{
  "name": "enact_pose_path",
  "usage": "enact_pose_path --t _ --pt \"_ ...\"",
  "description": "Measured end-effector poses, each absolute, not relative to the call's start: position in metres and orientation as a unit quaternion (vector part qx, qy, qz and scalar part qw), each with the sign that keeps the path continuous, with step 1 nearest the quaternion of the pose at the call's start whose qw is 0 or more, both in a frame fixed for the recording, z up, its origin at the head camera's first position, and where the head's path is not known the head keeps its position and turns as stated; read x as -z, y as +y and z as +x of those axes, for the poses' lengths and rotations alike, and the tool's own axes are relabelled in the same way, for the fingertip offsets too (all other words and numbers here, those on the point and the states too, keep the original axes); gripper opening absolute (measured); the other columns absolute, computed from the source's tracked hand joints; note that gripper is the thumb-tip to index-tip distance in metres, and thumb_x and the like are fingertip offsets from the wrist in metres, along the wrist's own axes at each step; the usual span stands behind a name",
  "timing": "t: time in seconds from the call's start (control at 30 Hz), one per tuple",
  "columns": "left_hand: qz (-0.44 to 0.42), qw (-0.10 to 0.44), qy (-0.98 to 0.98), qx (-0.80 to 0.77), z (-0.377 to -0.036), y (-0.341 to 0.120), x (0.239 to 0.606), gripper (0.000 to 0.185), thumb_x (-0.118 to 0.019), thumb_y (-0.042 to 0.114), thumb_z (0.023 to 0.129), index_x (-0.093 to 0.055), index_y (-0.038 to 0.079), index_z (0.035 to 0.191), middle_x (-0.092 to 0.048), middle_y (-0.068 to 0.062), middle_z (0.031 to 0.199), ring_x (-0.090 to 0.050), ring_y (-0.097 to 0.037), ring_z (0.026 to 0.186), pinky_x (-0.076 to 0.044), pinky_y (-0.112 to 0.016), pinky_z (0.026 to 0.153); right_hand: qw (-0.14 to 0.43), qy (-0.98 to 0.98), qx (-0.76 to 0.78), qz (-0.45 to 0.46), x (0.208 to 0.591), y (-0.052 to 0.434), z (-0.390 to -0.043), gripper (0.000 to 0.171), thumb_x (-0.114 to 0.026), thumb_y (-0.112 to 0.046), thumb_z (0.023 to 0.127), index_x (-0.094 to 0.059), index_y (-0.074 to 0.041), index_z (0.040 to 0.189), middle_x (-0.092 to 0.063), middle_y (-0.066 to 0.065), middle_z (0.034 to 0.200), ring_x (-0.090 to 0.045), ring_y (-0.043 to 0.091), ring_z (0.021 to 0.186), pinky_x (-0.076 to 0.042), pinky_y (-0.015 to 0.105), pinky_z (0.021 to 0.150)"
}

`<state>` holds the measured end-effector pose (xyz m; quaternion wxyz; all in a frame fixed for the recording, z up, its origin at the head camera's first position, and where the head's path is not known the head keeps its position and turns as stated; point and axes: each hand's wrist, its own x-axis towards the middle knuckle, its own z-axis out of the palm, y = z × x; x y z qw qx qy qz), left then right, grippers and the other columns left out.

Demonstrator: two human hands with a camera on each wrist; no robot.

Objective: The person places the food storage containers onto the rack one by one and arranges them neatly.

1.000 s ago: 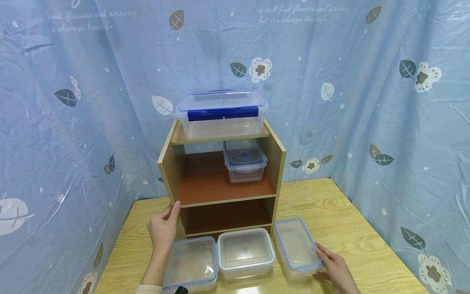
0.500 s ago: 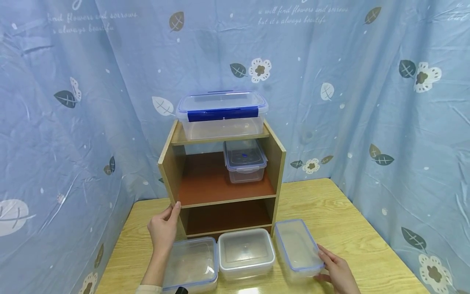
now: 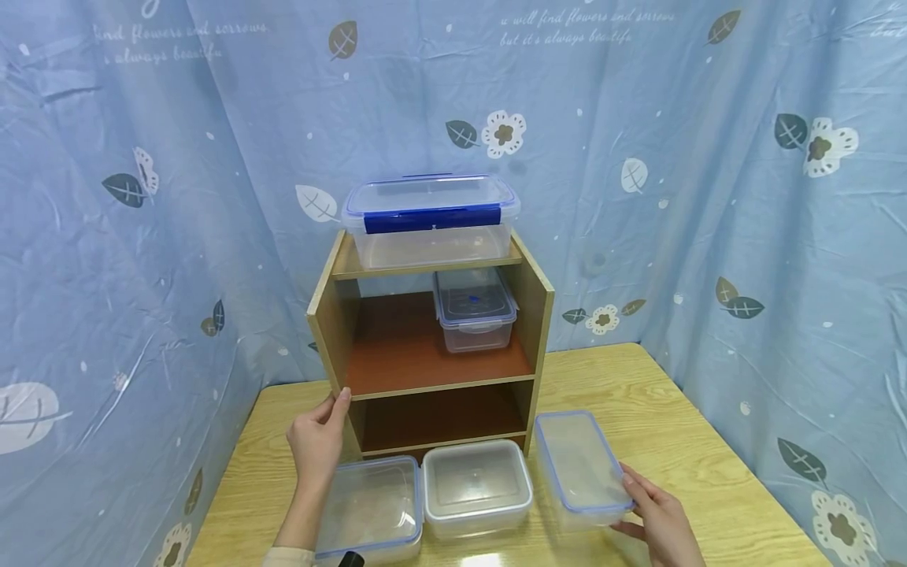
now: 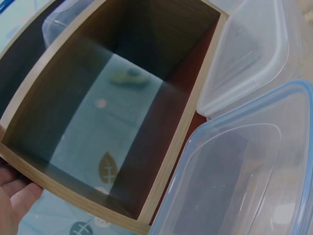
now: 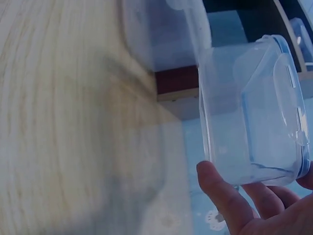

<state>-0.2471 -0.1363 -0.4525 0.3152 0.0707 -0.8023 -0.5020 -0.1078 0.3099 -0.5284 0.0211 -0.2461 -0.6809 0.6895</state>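
From the head view I see my right hand (image 3: 655, 520) low at the right of the frame, thumb and fingers curled round the near end of a clear rectangular plastic container with a blue-rimmed lid (image 3: 583, 467). The right wrist view shows the same box (image 5: 254, 112) pinched at its lower corner, and it looks tipped up off the pale wooden tabletop (image 3: 652, 409), though I cannot tell whether its far end rests there. The grip at one short end reads to me as the way to lift it without knocking its neighbours.

My left hand (image 3: 315, 441), left of centre, rests against the front edge of the left side panel of a small open wooden shelf unit with reddish-brown boards (image 3: 432, 346), thumb on the edge and fingers round the outside; I judge it is steadying the unit.

Just in front of the unit, at the bottom centre, sit a clear square container with a whitish lid (image 3: 476, 487) and, touching it on the left, a clear container with a blue-edged lid (image 3: 370, 508). On the middle board, toward the right, stands a small clear box with a blue-rimmed lid (image 3: 473, 315). On top lies a large clear box with dark blue clasps (image 3: 431, 216). Blue floral curtains (image 3: 744, 197) hang behind.
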Motion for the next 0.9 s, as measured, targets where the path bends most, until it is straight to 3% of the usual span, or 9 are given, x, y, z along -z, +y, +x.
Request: enact_pose_path --t 0.2,0.37,0.43,0.5,0.6,0.7,0.77,0.83,0.9 --pt "0.065 0.319 -0.799 0.505 -0.247 -0.137 0.453 0.026 -0.073 0.04 0.086 -0.08 0.016 0.093 -0.076 -0.007 0.085 -0.055 0.02 0.076 -0.039 -0.005 0.073 0.028 -0.676 -0.694 -0.246 0.514 0.307 -0.104 0.071 -0.057 -0.047 0.096 -0.037 -0.003 0.147 -0.062 -0.006 0.123 -0.066 0.007 0.088 -0.058 0.039 0.076" --pt "0.066 0.314 -0.802 0.504 -0.248 -0.138 0.453 0.028 -0.073 0.041 0.086 -0.08 0.016 0.096 -0.076 -0.006 0.086 -0.07 -0.012 0.087 -0.037 -0.004 0.073 0.029 -0.668 -0.703 -0.243 0.5 0.302 -0.097 0.07 -0.058 -0.049 0.094 -0.037 -0.007 0.147 -0.063 -0.018 0.112 -0.067 0.005 0.088 -0.058 0.038 0.077" --pt "0.065 0.314 -0.802 0.504 -0.249 -0.138 0.453 0.03 -0.073 0.042 0.086 -0.079 0.015 0.098 -0.076 -0.007 0.087 -0.07 -0.021 0.091 -0.037 -0.003 0.073 0.032 -0.659 -0.712 -0.24 0.495 0.299 -0.095 0.054 -0.058 -0.048 0.094 -0.047 -0.023 0.141 -0.064 -0.022 0.106 -0.067 0.006 0.089 -0.058 0.039 0.077" --pt "0.065 0.313 -0.802 0.505 -0.25 -0.138 0.452 0.031 -0.073 0.043 0.085 -0.079 0.015 0.098 -0.076 -0.006 0.088 -0.07 -0.021 0.091 -0.037 -0.003 0.073 0.035 -0.65 -0.722 -0.235 0.491 0.296 -0.093 0.032 -0.058 -0.048 0.095 -0.056 -0.036 0.125 -0.064 -0.023 0.101 -0.067 0.007 0.089 -0.058 0.039 0.077" --pt "0.065 0.316 -0.8 0.505 -0.251 -0.137 0.451 0.03 -0.074 0.043 0.084 -0.08 0.015 0.096 -0.077 -0.005 0.087 -0.07 -0.015 0.087 -0.038 -0.004 0.072 0.039 -0.645 -0.728 -0.229 0.486 0.292 -0.09 0.014 -0.058 -0.046 0.095 -0.061 -0.039 0.106 -0.064 -0.024 0.099 -0.068 0.008 0.09 -0.058 0.04 0.077" --pt "0.067 0.317 -0.802 0.502 -0.251 -0.137 0.451 0.03 -0.074 0.043 0.084 -0.08 0.016 0.094 -0.077 -0.004 0.086 -0.069 -0.013 0.085 -0.038 -0.004 0.071 0.04 -0.649 -0.725 -0.226 0.482 0.289 -0.089 0.036 -0.058 -0.046 0.095 -0.055 -0.032 0.128 -0.063 -0.026 0.1 -0.068 0.008 0.09 -0.058 0.04 0.077" --pt "0.067 0.316 -0.804 0.5 -0.251 -0.137 0.452 0.031 -0.074 0.043 0.085 -0.08 0.015 0.095 -0.077 -0.005 0.086 -0.07 -0.017 0.085 -0.037 -0.004 0.071 0.035 -0.652 -0.722 -0.227 0.48 0.287 -0.088 0.057 -0.058 -0.047 0.095 -0.044 -0.019 0.142 -0.061 -0.029 0.1 -0.067 0.007 0.09 -0.058 0.039 0.078" --pt "0.069 0.315 -0.805 0.498 -0.25 -0.137 0.453 0.032 -0.073 0.043 0.085 -0.079 0.014 0.097 -0.076 -0.006 0.088 -0.07 -0.021 0.088 -0.037 -0.004 0.071 0.029 -0.653 -0.722 -0.227 0.478 0.285 -0.087 0.071 -0.057 -0.048 0.095 -0.035 -0.006 0.147 -0.06 -0.033 0.097 -0.067 0.006 0.09 -0.058 0.04 0.078" --pt "0.071 0.314 -0.805 0.498 -0.249 -0.138 0.454 0.032 -0.073 0.043 0.086 -0.079 0.014 0.097 -0.076 -0.007 0.088 -0.071 -0.024 0.089 -0.036 -0.004 0.072 0.025 -0.651 -0.724 -0.226 0.475 0.282 -0.085 0.075 -0.057 -0.048 0.095 -0.032 -0.001 0.148 -0.059 -0.035 0.096 -0.067 0.006 0.09 -0.058 0.04 0.078"
